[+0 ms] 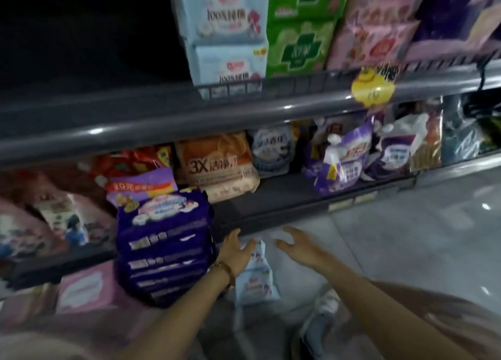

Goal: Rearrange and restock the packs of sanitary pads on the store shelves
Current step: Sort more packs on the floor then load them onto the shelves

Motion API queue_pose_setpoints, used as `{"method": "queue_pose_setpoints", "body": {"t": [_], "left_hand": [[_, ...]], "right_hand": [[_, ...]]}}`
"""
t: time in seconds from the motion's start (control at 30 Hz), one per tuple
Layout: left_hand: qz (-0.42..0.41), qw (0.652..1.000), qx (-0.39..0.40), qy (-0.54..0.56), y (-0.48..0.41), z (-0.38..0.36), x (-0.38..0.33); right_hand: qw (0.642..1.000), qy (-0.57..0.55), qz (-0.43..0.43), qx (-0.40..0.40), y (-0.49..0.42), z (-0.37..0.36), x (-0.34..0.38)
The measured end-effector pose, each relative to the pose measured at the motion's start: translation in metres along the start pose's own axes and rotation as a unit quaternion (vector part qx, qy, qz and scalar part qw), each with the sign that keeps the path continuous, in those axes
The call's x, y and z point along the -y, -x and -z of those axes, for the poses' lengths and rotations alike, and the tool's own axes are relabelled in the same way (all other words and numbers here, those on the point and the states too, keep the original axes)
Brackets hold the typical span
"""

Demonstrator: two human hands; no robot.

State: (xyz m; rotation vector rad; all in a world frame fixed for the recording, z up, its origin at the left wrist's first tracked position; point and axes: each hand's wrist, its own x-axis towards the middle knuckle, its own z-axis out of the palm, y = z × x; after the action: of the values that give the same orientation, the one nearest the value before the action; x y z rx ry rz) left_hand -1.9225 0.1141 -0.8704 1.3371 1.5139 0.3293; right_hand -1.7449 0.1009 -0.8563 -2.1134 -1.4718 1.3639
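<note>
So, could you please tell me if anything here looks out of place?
Yes: light blue packs lie on the floor before the bottom shelf, between the left hand and right hand, not shelved. The purple stack beside them leans askew.

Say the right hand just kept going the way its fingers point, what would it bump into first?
Most likely the top of the light blue pack on the floor: the open right hand points left at it, with the left hand just beyond. Depth is unclear, though.
</note>
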Motion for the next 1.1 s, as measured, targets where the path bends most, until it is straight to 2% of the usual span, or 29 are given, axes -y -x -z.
{"method": "queue_pose_setpoints", "body": {"t": [0.07, 0.13, 0.2, 0.3, 0.43, 0.53, 0.63, 0.77, 0.87, 0.93, 1.03, 1.1], "left_hand": [[0.069, 0.997, 0.013, 0.043, -0.034, -0.026, 0.050], [0.141, 0.988, 0.013, 0.068, -0.062, -0.053, 0.099], [0.210, 0.973, 0.020, 0.094, -0.050, -0.056, 0.096], [0.241, 0.965, 0.026, 0.097, -0.045, -0.060, 0.088], [0.268, 0.947, 0.012, 0.174, -0.065, -0.073, 0.105], [0.312, 0.905, 0.024, 0.288, -0.082, -0.083, 0.126], [0.333, 0.890, 0.022, 0.310, -0.087, -0.093, 0.138], [0.297, 0.940, -0.027, 0.167, -0.085, -0.103, 0.145], [0.224, 0.971, 0.001, 0.088, -0.078, -0.102, 0.126], [0.150, 0.988, -0.004, 0.038, -0.073, -0.099, 0.112], [0.060, 0.995, -0.060, -0.051, -0.070, -0.090, 0.093], [0.041, 0.992, -0.121, 0.003, -0.074, -0.082, 0.086]], "right_hand": [[0.994, -0.038, -0.088, 0.045, -0.011, -0.012, -0.027], [0.987, -0.047, -0.139, 0.060, -0.022, -0.026, -0.052], [0.981, -0.063, -0.173, 0.057, -0.031, -0.041, -0.072], [0.969, -0.117, -0.213, 0.047, -0.045, -0.068, -0.094], [0.957, -0.157, -0.233, 0.067, -0.065, -0.100, -0.119], [0.955, -0.168, -0.228, 0.088, -0.073, -0.116, -0.125], [0.951, -0.203, -0.215, 0.092, -0.076, -0.126, -0.125], [0.903, -0.335, -0.265, 0.057, -0.071, -0.133, -0.129], [0.843, -0.458, -0.279, 0.039, -0.056, -0.129, -0.127], [0.823, -0.509, -0.250, 0.019, -0.051, -0.125, -0.127], [0.848, -0.507, -0.151, -0.023, -0.061, -0.116, -0.111], [0.864, -0.488, -0.107, -0.059, -0.075, -0.112, -0.098]]}}
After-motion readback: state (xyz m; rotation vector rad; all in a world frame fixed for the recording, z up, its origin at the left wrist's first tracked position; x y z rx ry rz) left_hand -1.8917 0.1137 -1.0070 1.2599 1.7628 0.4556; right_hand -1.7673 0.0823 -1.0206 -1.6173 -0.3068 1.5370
